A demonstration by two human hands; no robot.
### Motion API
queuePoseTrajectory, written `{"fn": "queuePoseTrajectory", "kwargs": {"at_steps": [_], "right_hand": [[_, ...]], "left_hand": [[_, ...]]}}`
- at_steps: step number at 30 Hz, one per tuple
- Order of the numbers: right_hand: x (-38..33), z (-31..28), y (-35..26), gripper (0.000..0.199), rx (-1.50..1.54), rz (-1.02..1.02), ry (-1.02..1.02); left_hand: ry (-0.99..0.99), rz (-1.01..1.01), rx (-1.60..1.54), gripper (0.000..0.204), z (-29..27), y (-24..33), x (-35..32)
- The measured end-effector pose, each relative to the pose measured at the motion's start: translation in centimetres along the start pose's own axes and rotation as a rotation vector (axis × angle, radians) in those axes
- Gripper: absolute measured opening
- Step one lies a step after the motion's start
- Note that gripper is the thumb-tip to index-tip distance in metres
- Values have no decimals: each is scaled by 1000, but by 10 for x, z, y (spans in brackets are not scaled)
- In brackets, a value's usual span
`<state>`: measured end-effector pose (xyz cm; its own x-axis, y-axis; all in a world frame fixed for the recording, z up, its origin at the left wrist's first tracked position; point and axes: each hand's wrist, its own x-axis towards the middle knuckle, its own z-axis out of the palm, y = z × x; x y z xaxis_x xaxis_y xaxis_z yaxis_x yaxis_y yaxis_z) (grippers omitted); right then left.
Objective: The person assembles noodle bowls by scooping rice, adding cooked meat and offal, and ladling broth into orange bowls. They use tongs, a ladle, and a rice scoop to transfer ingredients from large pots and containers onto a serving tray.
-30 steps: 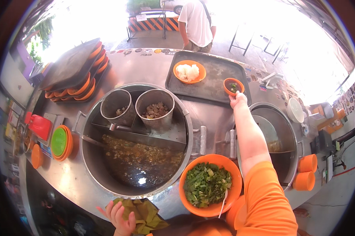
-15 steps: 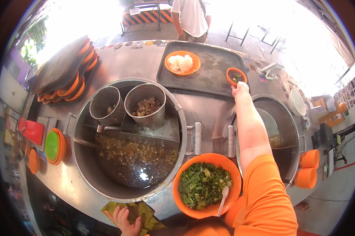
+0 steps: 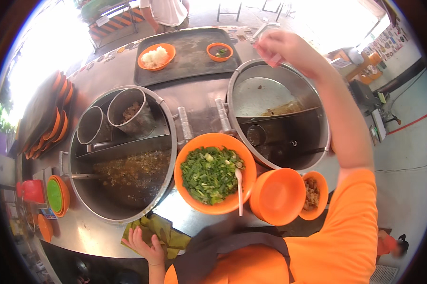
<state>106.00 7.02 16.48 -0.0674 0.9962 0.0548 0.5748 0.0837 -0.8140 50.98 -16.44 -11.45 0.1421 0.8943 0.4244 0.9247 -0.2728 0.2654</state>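
My right hand point(image 3: 289, 51) is raised over the far rim of the right pot point(image 3: 232, 94), its fingers bent together and blurred. A small pale pinkish thing shows under the fingertips; its kind is unclear. Left of that hand, a dark tray point(image 3: 189, 52) carries an orange bowl of white rice point(image 3: 155, 57) and a small orange bowl of dark sauce with green bits point(image 3: 219, 52). My left hand point(image 3: 146, 245) is open, fingers spread, beside a crumpled olive-green cloth point(image 3: 162, 232) below the left pot point(image 3: 170, 189).
Two mesh strainers point(image 3: 130, 111) sit in the left pot of brown broth. An orange bowl of chopped greens point(image 3: 211, 175) with a white spoon stands centrally, beside orange bowls point(image 3: 278, 196). Stacked trays and bowls point(image 3: 45, 116) stand left. A person point(image 3: 168, 12) stands beyond the counter.
My right hand has let go of the small sauce bowl, which stays on the tray, and moved to its right. The view has swung right. My left hand remains by the cloth.
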Motion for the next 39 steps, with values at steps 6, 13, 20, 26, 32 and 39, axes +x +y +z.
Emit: {"fn": "queuePoseTrajectory", "kwargs": {"at_steps": [6, 13, 20, 26, 32, 39], "right_hand": [[-156, -23, 38, 23, -723, 346, -265], [-197, 43, 189, 33, -1033, 632, -427], [-179, 68, 254, 40, -993, 752, -451], [-159, 81, 291, 48, -984, 850, -600], [-146, 82, 296, 50, -941, 910, -572], [-147, 73, 291, 46, -938, 870, -511]], "left_hand": [[64, 28, -5, 45, 4, 0, 1], [61, 32, 49, 41, 5, 2, -2], [87, 38, 121, 40, 8, 7, 1], [87, 14, 171, 40, 9, 12, 2], [76, -6, 214, 40, 9, 16, 6], [62, -16, 250, 41, 11, 18, 8]]}}
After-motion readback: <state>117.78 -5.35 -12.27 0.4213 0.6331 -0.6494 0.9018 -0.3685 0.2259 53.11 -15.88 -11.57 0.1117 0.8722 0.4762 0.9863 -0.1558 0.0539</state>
